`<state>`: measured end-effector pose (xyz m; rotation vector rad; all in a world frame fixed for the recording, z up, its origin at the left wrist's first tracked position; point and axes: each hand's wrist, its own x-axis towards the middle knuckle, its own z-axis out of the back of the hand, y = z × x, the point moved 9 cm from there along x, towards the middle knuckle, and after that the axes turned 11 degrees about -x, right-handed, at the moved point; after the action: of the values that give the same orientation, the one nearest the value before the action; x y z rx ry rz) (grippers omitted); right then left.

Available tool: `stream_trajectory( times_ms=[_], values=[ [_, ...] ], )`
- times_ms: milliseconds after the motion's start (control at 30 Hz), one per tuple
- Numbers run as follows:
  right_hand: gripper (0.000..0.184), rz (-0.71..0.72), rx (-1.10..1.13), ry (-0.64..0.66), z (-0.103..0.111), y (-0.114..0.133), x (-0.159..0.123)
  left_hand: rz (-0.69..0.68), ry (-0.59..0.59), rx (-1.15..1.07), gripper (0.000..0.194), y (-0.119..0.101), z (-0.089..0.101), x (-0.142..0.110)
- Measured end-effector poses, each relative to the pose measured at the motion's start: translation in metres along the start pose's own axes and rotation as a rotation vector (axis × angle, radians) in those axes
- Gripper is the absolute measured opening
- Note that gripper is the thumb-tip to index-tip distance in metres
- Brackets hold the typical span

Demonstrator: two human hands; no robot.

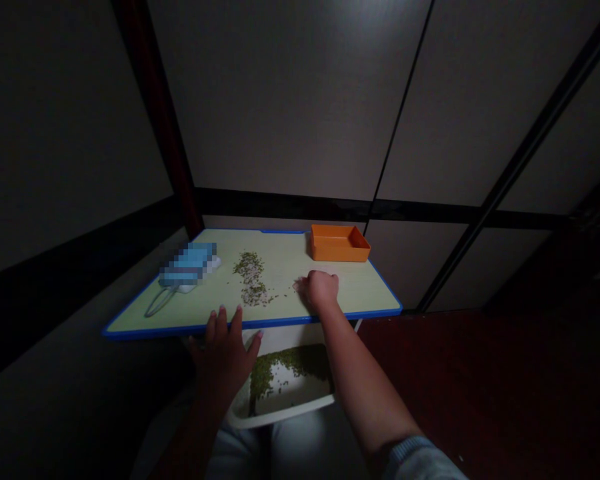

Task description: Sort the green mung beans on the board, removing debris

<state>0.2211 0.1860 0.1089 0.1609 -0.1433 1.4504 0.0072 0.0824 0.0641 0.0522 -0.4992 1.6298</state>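
Observation:
My left hand (225, 350) is open, its fingers spread and their tips at the blue front edge of the small pale table (280, 267). My right hand (322, 289) is closed on the tabletop, right of the pile, with its fingers curled under. What it holds, if anything, is hidden. A loose pile of small green and pale bits (251, 273), like seeds or pellets, lies mid-table, with a few strays trailing toward my right hand. Below the table edge, a white tray (307, 405) contains many green bits (263, 377) around a bare white patch.
An orange rectangular box (340, 252) stands at the table's back right. At the left lies a blurred-out blue item (189, 263) with a pale loop (160, 301). Panelled cabinet doors (290, 100) rise behind the table; dark red floor (430, 373) is at the right.

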Motion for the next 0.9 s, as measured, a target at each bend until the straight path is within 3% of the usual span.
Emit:
stream_trajectory(
  times_ms=[133, 300, 500, 633, 900],
  values=[
    [0.036, 0.059, -0.01, -0.018, -0.001, 0.019, 0.005, -0.006, -0.006, 0.003, 0.06, 0.0, 0.001, -0.001],
    [0.032, 0.258, 0.039, -0.065, 0.011, 0.04, -0.001, 0.0, 0.004, 0.008, 0.06, -0.001, 0.001, -0.001],
    [0.03, 0.231, 0.165, -0.023, 0.011, 0.016, -0.008, -0.009, -0.004, 0.01, 0.06, -0.002, 0.002, -0.001],
    [0.028, 0.278, 0.159, 0.058, 0.001, 0.012, -0.012, -0.011, -0.01, -0.001, 0.06, -0.002, 0.002, -0.002],
    [0.031, 0.237, 0.063, 0.059, 0.005, 0.01, -0.013, 0.0, 0.008, -0.014, 0.061, -0.003, 0.004, -0.001]
  ],
)
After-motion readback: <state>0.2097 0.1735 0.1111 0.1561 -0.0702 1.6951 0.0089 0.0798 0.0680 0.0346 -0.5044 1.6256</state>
